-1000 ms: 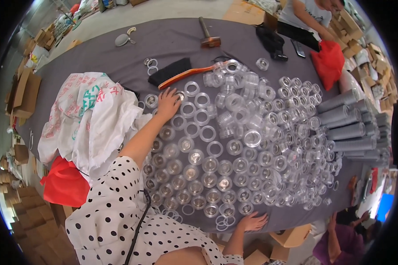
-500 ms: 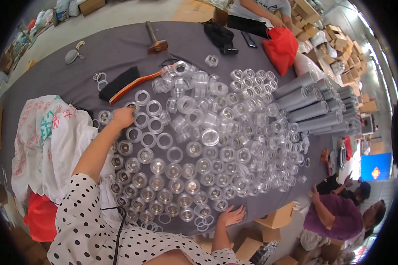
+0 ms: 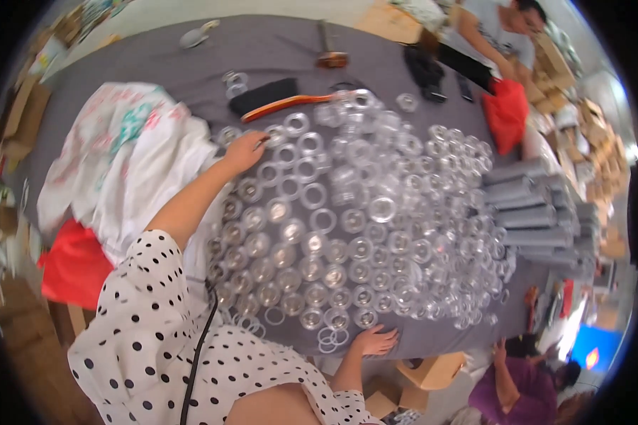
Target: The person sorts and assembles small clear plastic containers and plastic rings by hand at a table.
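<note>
Clear plastic rings (image 3: 310,144) and round clear caps with metallic centres (image 3: 283,255) cover much of the grey-clothed table. My left hand (image 3: 245,151) reaches over their left edge, beside the rings and a white sack (image 3: 138,163). Its fingers are drawn together around something small and dark, too small to name. Flat at the table's near edge lies my right hand (image 3: 376,341), fingers spread and holding nothing. A few thin clear rings (image 3: 327,346) lie just left of it.
A black-bristled brush (image 3: 266,99) and a hammer (image 3: 329,53) lie beyond the rings. Grey tubes (image 3: 532,212) are stacked at the right. Another person handles a red bag (image 3: 505,113) at the far right. Cardboard boxes (image 3: 432,372) stand below the near edge.
The whole view has shifted, so the table's things appear farther right and mostly higher. My left hand has drawn slightly left, away from a round piece near its fingertips. My right hand stays flat.
</note>
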The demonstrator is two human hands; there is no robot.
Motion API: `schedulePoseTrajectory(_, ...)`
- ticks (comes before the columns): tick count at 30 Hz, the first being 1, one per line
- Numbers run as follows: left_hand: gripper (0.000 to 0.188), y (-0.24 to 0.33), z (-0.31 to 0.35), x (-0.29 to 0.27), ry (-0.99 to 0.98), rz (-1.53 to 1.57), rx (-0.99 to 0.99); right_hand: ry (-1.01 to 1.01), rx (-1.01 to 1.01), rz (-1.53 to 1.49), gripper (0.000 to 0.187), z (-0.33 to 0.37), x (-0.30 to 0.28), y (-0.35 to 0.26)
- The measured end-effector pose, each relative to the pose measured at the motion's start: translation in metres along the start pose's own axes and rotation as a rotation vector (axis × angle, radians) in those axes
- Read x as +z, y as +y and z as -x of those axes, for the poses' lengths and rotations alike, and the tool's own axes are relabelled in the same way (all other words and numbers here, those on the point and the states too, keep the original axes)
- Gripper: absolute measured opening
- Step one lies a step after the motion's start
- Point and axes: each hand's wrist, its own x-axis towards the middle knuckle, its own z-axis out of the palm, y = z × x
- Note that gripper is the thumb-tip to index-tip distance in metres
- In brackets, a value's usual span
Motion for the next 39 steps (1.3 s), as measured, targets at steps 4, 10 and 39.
schedulePoseTrajectory(4, 0.028, -0.024, 0.083, -0.049, -0.266, 0.160, -0.248, 0.129, -0.007, 0.065, 0.045, -0.003, 0.004, 0.006)
schedulePoseTrajectory(10, 0.029, -0.085, 0.233, -0.071, -0.300, -0.212, -0.438, 0.115, -0.026, 0.074, 0.045, 0.000, 0.004, 0.000)
schedulePoseTrajectory(39, 0.017, 0.020, 0.052, 0.033, -0.177, -0.427, 0.152, 0.005, 0.024, 0.014, 0.047, -0.002, -0.003, 0.000)
